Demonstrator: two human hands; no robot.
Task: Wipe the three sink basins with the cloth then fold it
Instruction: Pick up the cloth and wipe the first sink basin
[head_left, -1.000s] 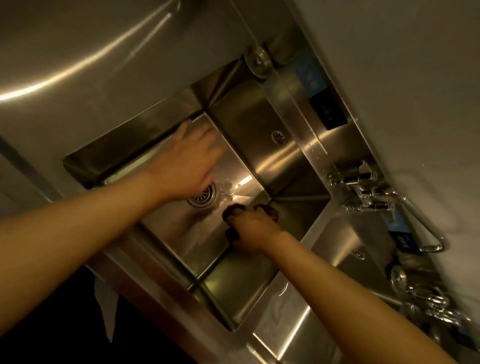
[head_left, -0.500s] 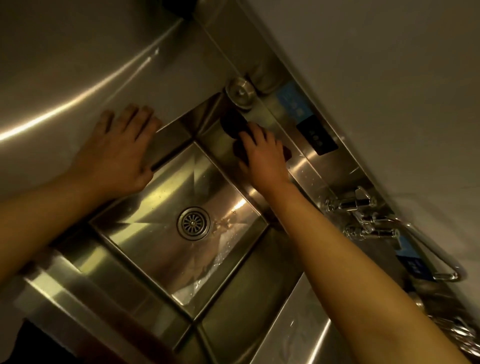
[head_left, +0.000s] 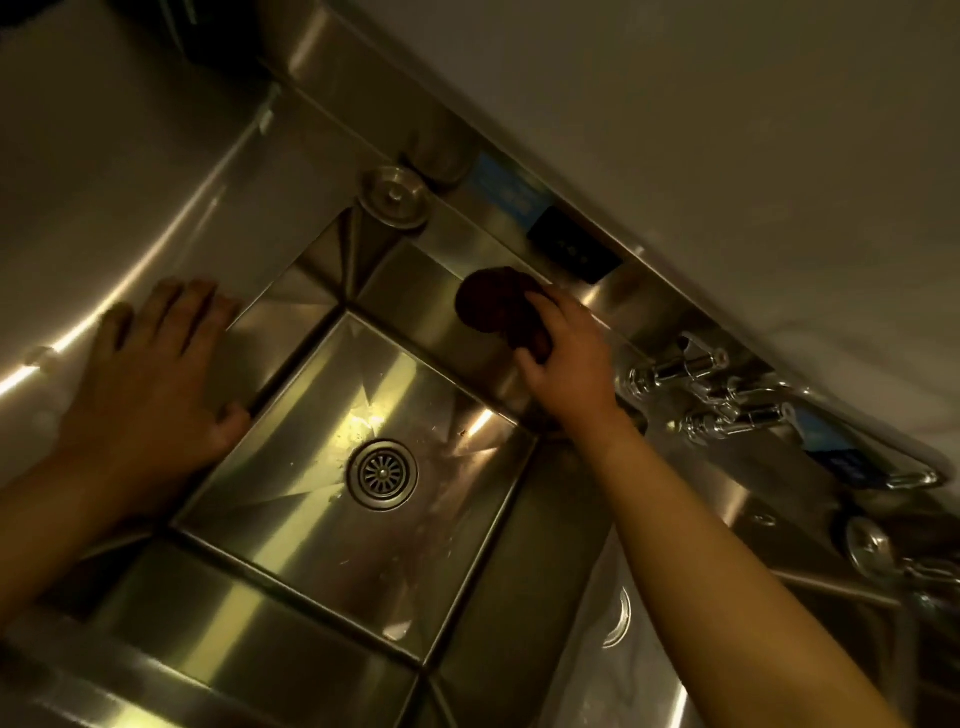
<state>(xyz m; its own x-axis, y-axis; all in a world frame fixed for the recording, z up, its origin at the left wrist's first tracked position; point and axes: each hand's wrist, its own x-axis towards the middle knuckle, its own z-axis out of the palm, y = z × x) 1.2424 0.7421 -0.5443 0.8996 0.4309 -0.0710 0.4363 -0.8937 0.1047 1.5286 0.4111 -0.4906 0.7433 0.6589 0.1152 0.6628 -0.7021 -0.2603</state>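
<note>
A steel sink basin (head_left: 291, 483) with a round drain (head_left: 383, 474) fills the middle of the view. My right hand (head_left: 569, 358) presses a dark reddish-brown cloth (head_left: 493, 304) against the upper part of the basin's back wall, just below the rim. The cloth is bunched and partly hidden under my fingers. My left hand (head_left: 150, 384) lies flat, fingers spread, on the steel drainboard (head_left: 104, 208) at the basin's left rim and holds nothing. A second basin (head_left: 613, 623) shows partly at the lower right, under my right forearm.
A round metal stopper (head_left: 396, 197) sits at the basin's back left corner. Faucet valves (head_left: 706, 389) and a spout (head_left: 883, 457) are mounted on the backsplash to the right. Blue labels (head_left: 506, 192) and a dark panel (head_left: 571, 249) stick to the backsplash.
My right hand has carried the cloth from the basin floor up to the back wall, then a little right along it. My left hand left the basin and rests on the left drainboard.
</note>
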